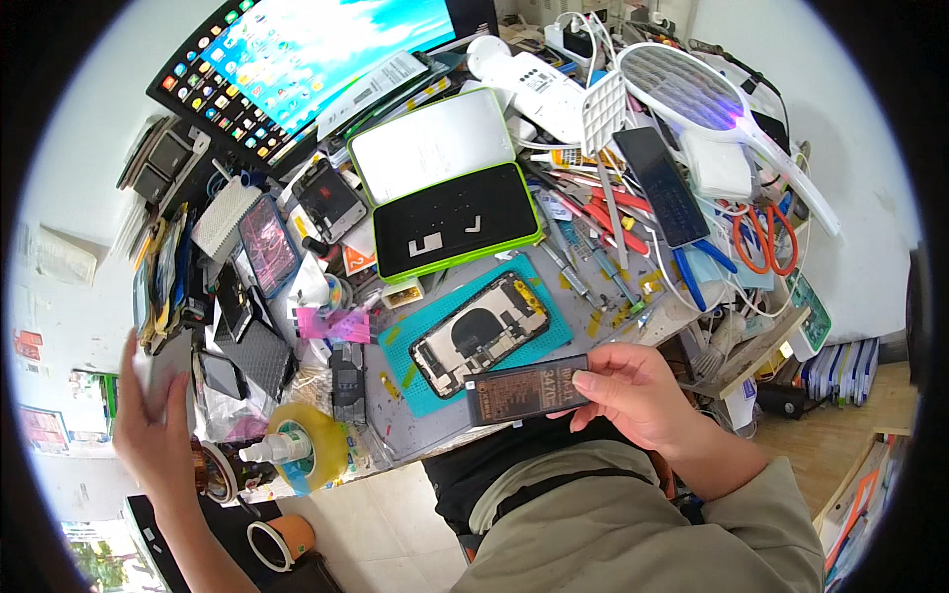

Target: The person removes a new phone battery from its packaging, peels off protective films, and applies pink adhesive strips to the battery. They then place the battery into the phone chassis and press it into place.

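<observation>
My right hand (638, 395) pinches a black phone battery (529, 391) by its right end, fingers closed, just above the table's front edge. Behind the battery lies an opened phone body (479, 331) with its inner parts bare, tilted on a teal work mat (420, 390). Far to the left, my left hand (153, 425) is closed round a flat grey piece (161, 371), its kind unclear, beside a stack of thin packets (163, 277). Past the mat, an open green case (455, 267) with a black lining holds a few small metal parts.
A monitor (297, 79) stands at the back left. Behind and right lie a dark phone (660, 188), blue-handled pliers (689, 277), orange-handled scissors (766, 240) and a racket-shaped swatter (687, 89). Near the front left edge are a tape roll (331, 445) and a small bottle (282, 448).
</observation>
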`<action>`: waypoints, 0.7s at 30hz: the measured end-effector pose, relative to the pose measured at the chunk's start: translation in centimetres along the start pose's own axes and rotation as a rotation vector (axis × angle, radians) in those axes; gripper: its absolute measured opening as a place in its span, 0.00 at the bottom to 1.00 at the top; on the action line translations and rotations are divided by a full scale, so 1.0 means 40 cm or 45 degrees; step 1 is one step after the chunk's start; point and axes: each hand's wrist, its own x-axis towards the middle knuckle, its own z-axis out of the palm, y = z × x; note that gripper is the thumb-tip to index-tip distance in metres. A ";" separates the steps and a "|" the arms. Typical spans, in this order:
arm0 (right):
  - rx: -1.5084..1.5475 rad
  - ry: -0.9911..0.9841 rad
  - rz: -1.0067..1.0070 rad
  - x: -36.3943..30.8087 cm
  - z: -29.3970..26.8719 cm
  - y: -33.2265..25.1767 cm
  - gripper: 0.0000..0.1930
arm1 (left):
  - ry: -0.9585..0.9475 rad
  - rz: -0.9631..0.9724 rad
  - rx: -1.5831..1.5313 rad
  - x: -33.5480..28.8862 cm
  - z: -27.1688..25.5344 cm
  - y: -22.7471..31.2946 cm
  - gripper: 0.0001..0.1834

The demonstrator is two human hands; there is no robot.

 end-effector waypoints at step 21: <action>-1.491 -0.317 -1.485 0.027 0.059 0.025 0.13 | -0.806 -1.370 -2.910 -0.480 0.173 0.450 0.47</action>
